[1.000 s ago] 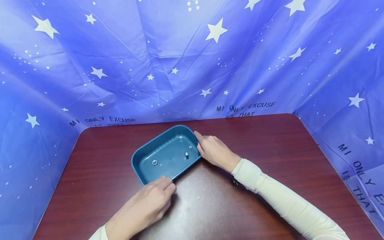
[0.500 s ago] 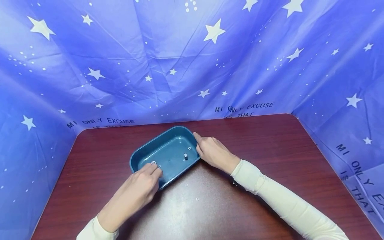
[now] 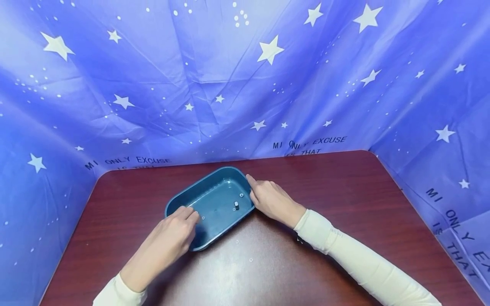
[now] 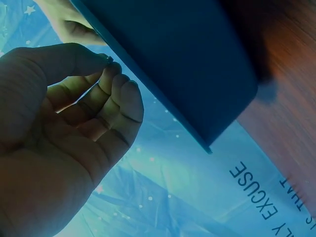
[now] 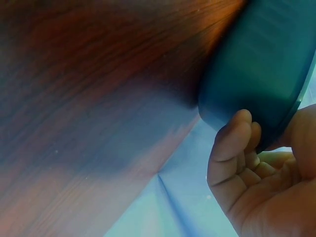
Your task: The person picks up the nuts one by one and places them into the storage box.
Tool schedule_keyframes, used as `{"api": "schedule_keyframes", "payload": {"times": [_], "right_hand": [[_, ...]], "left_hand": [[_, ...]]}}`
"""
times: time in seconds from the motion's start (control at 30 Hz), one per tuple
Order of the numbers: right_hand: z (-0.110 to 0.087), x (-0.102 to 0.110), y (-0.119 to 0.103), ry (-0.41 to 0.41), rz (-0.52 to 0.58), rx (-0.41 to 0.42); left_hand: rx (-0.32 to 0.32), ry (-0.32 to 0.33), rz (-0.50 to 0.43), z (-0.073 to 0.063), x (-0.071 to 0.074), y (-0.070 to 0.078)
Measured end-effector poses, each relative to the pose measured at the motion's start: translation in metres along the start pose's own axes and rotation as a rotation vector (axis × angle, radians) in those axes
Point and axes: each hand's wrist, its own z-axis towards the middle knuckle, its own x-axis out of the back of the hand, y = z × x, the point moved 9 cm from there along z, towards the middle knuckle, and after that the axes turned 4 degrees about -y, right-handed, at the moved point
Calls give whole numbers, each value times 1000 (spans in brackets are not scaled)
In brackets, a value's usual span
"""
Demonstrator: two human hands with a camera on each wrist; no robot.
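A dark teal plastic tray (image 3: 214,227) stands at an angle on the table. My right hand (image 3: 273,199) grips its right end, with the thumb at the rim; the right wrist view shows curled fingers (image 5: 229,140) against the outer wall. My left hand (image 3: 174,229) is over the tray's left end, above the rim. In the left wrist view its thumb and forefinger pinch a tiny dark piece (image 4: 109,59), too small to identify. Inside the tray lie a small dark-and-silver block-like piece (image 3: 236,205), a small nut-like ring (image 3: 241,195) and a tiny pale ring (image 3: 203,217).
Two tiny pale rings lie on the table in front of the tray, a nearer ring (image 3: 251,259) and a farther ring (image 3: 237,242). The reddish-brown wooden table (image 3: 325,178) has rounded far corners. A blue star-print cloth (image 3: 214,85) hangs around its back and sides.
My left hand has moved from the tray's front rim leftward and over its left end, now covering the larger silver ring seen there before. My right hand keeps its grip on the tray.
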Motion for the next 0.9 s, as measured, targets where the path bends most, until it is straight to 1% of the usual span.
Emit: {"api": "schedule_keyframes", "payload": {"times": [0.27,0.43,0.77,0.9], "right_hand": [[-1,0,-2,9,-7,13],[-2,1,-3,19,-21,25],[-3,2,-4,19,-14,19],[-3,3,-4,16,-16,17]], "left_hand": [[44,-45,-21,-2,-2,-9],[46,-40,-20,-2,-1,-12],[72,-49,-3,-4,-4,-21],[70,-43,5,-4,-4,-24]]}}
